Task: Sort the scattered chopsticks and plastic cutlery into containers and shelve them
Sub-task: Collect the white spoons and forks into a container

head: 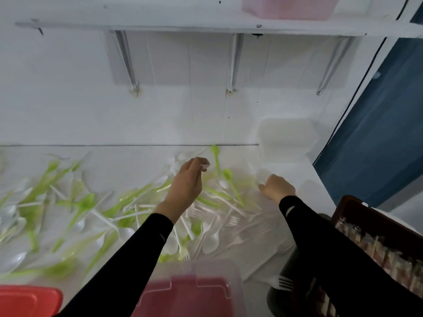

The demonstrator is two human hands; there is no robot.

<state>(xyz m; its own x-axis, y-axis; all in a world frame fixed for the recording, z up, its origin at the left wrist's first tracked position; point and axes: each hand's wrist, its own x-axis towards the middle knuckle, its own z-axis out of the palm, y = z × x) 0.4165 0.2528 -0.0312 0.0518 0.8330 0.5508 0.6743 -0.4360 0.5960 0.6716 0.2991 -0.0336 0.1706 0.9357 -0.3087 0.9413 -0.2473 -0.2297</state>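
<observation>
Cutlery (137, 209) spread to wall (160, 120) edge | left hand (187, 181) pinches white piece (206, 166)

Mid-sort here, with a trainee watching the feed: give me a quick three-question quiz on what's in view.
1. True or false: a pink box stands on the shelf above the table.
2. The scattered cutlery is: A) green and white, B) blue and black, C) all red.
3. Fill in: the dark crate stands at the person's ____ side.
Key: 1 true; 2 A; 3 right.
</observation>
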